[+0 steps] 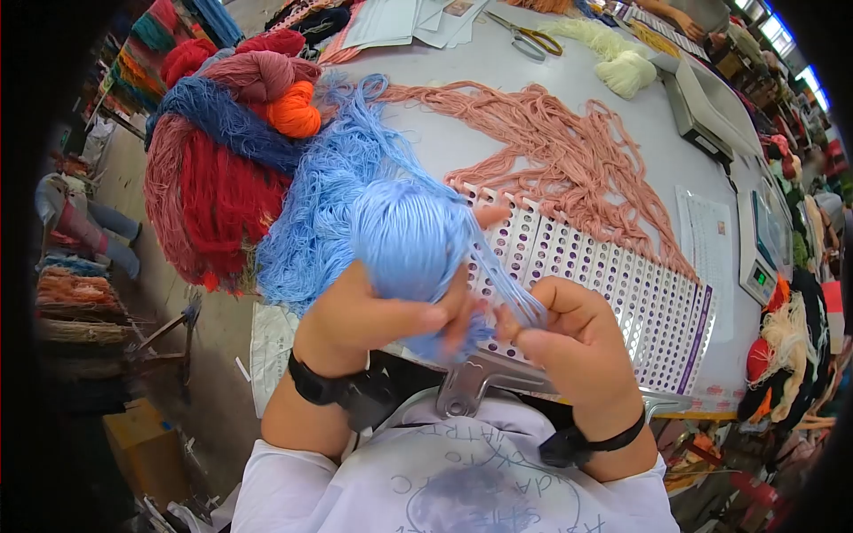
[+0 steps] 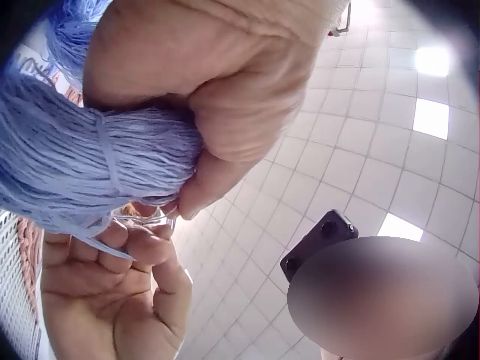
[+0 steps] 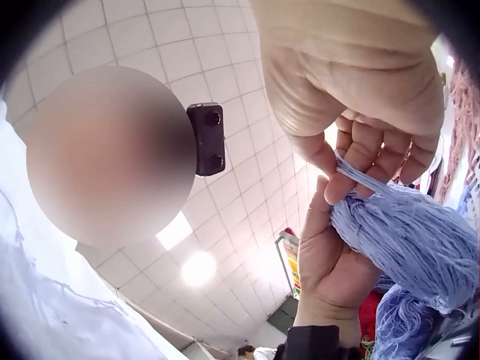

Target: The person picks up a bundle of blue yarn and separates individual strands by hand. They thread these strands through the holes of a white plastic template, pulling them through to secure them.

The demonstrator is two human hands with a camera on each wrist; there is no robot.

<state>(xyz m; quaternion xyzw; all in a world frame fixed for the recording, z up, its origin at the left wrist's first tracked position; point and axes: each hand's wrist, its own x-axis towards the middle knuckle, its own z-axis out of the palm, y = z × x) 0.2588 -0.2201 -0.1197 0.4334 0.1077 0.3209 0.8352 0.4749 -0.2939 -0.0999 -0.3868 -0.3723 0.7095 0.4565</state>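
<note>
A bundled ball of light blue yarn [image 1: 409, 235] is gripped in the left hand [image 1: 373, 320], whose thumb lies across its lower end. Strands run from the bundle to the right hand [image 1: 577, 342], which pinches them between thumb and curled fingers. In the left wrist view a strand wraps across the yarn bundle [image 2: 105, 154] under the left hand [image 2: 202, 90], with the right hand [image 2: 120, 300] below. The right wrist view has the right hand [image 3: 360, 90] pinching strands at the end of the bundle [image 3: 412, 240]. Loose blue yarn [image 1: 329, 195] lies beside the bundle.
Red, dark blue and orange skeins [image 1: 213, 160] are piled at the left. Pink yarn [image 1: 551, 151] spreads over a white perforated board [image 1: 613, 293]. Scissors [image 1: 529, 40], pale yarn [image 1: 626, 73] and papers [image 1: 382, 22] lie at the back; a scale [image 1: 760, 275] stands at the right.
</note>
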